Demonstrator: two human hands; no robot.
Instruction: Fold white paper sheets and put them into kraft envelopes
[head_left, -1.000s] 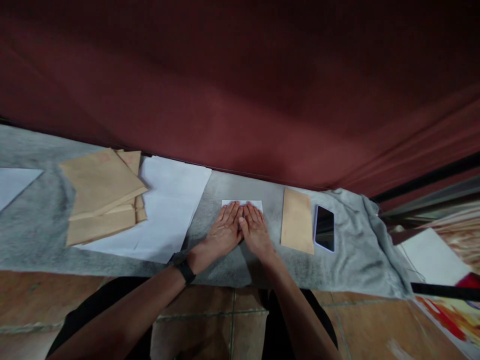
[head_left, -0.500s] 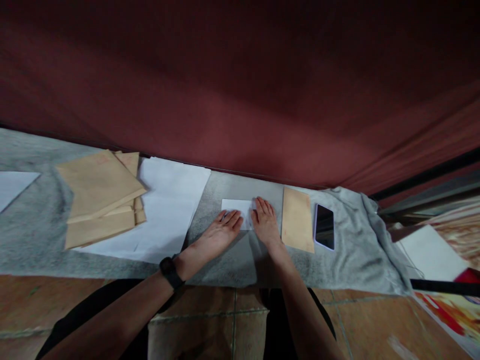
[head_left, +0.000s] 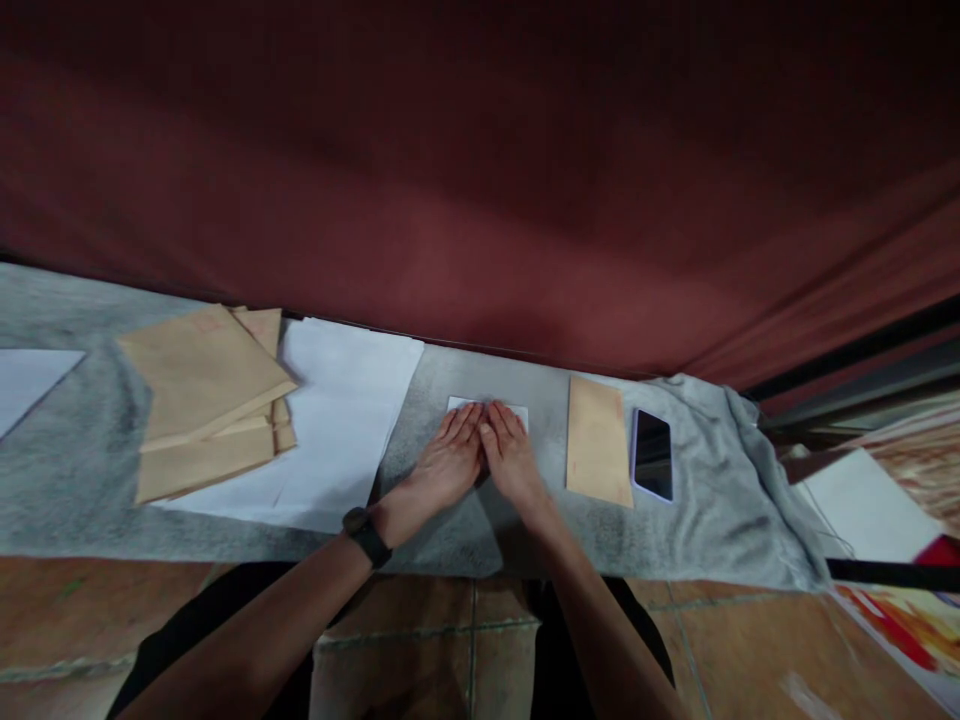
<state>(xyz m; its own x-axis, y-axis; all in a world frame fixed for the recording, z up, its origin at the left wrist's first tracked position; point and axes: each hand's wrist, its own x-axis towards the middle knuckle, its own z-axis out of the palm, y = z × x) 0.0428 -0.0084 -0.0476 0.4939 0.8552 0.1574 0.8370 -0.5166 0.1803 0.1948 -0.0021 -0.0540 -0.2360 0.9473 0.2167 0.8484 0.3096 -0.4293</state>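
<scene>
A small folded white paper [head_left: 520,413] lies on the grey cloth, mostly hidden beneath my two hands. My left hand [head_left: 450,460] rests flat on its left part, fingers stretched out and pointing away from me. Beside it, touching or nearly touching at the fingertips, my right hand [head_left: 513,458] lies flat on the same paper with its fingers extended. A brown envelope [head_left: 598,440] lies to the right of my right hand. Large white sheets [head_left: 345,410] are spread to the left of my left hand.
Several brown envelopes [head_left: 202,375] overlap on the white sheets. Another white sheet [head_left: 34,380] is at the far left. A phone [head_left: 652,453] lies right of the single envelope. The grey cloth [head_left: 705,500] is wrinkled on the right, and a dark red curtain [head_left: 450,240] hangs behind.
My hands have come together over the middle of the folded paper, the left moving right and the right moving left. Less of the paper shows now.
</scene>
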